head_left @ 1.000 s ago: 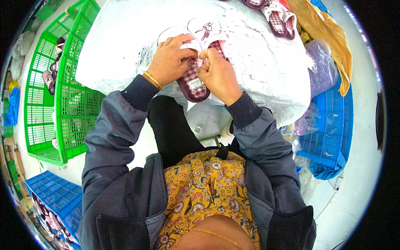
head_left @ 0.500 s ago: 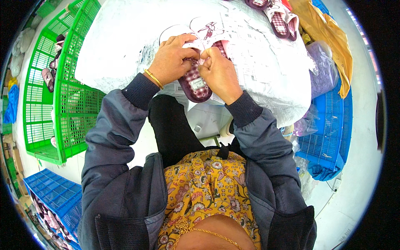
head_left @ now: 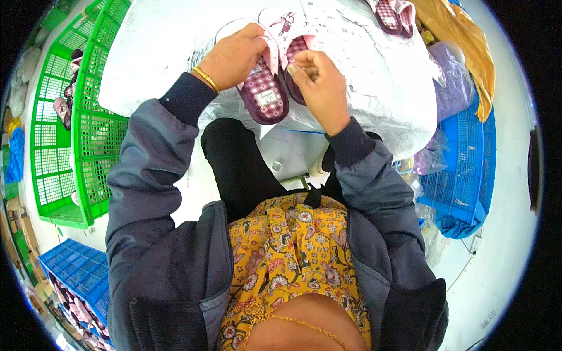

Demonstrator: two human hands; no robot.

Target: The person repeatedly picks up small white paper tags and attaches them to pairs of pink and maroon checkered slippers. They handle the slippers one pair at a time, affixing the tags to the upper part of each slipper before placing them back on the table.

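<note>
On the white-covered table, a slipper (head_left: pixel 269 100) with a maroon checked insole and a pale pink and white upper points its heel toward me. My left hand (head_left: pixel 233 58) is closed on its upper at the left side, with the fingertips partly hidden. Just right of it lies a second slipper (head_left: pixel 297 47) of the same pattern, a dark printed figure on its white upper. My right hand (head_left: pixel 321 85) hovers over this second slipper's heel, its fingers loosely bent and the thumb apart from them; nothing shows between them.
More slippers (head_left: pixel 388 16) lie at the table's far right. Green crates (head_left: pixel 100 140) stand at the left, a blue crate (head_left: pixel 79 266) holding slippers at lower left. To the right are a clear bag of purple material (head_left: pixel 451 82), yellow cloth (head_left: pixel 456 38) and blue crates (head_left: pixel 453 167).
Both hands and the slippers sit slightly higher in view. My right hand has moved away from the left hand and the first slipper's upper, rightward, and its pinched fingers have loosened.
</note>
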